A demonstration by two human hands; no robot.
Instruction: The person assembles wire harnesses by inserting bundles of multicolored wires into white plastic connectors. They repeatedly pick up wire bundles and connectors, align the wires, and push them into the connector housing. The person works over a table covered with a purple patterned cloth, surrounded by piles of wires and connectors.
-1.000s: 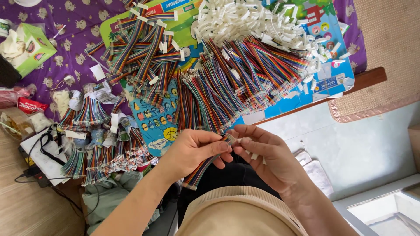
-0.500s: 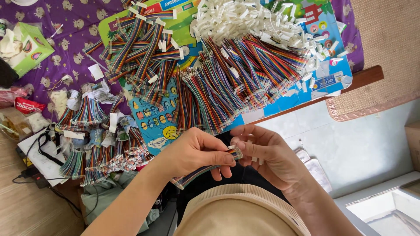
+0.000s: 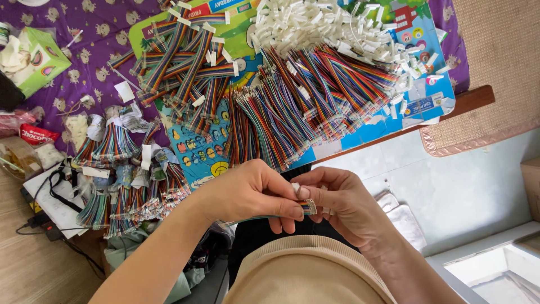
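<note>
Close to the camera, above a beige-clad lap, the left hand [image 3: 253, 194] pinches a multicoloured ribbon cable [image 3: 306, 208] between thumb and fingertips, while the right hand [image 3: 343, 202] closes its fingers on the same cable's end. Beyond them, loose bundles of rainbow cables [image 3: 292, 107] cover a blue printed mat [image 3: 371, 132]; farther off lies a heap of white connectors [image 3: 315, 25].

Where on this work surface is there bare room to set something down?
Little. One bare patch of purple cloth lies between the green box and the ribbon cables. The centre is crowded: wire bundles under the white connectors. Both hands pinch one cable below.
</note>
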